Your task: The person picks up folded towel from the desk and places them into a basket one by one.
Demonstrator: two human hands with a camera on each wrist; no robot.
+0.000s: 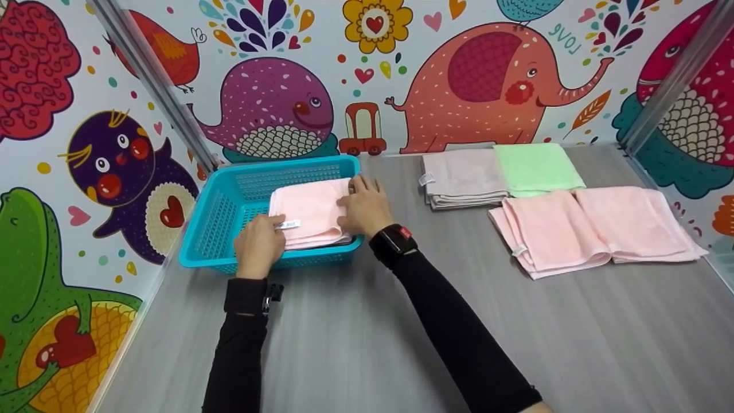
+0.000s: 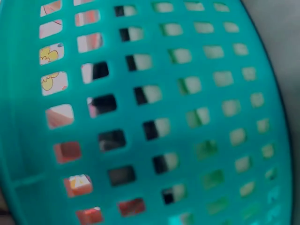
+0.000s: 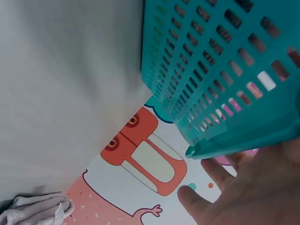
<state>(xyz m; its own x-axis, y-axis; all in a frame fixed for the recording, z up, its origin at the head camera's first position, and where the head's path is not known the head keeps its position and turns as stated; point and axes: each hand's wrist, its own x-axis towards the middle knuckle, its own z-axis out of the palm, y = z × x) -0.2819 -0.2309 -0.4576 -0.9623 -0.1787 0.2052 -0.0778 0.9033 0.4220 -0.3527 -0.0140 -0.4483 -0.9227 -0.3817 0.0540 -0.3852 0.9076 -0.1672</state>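
Note:
A folded pink towel (image 1: 312, 206) with a white label lies in the right part of a turquoise plastic basket (image 1: 198, 261), on top of other folded cloth whose edges barely show. My left hand (image 1: 259, 244) reaches over the basket's front rim and pinches the towel's near left edge beside the label; its fingertips are partly hidden. At the towel's right edge, my right hand (image 1: 367, 206) rests with loosely bent fingers over the basket's right rim. In the right wrist view its fingers (image 3: 218, 173) are spread beside the rim. Only the basket's perforated wall (image 2: 154, 110) fills the left wrist view.
To the right lie a stack of greyish-pink towels (image 1: 464, 175), a light green towel (image 1: 539, 166) and a pair of folded pink towels (image 1: 631, 223). The grey tabletop (image 1: 355, 332) meets printed cartoon walls (image 1: 378, 74) at the back and sides.

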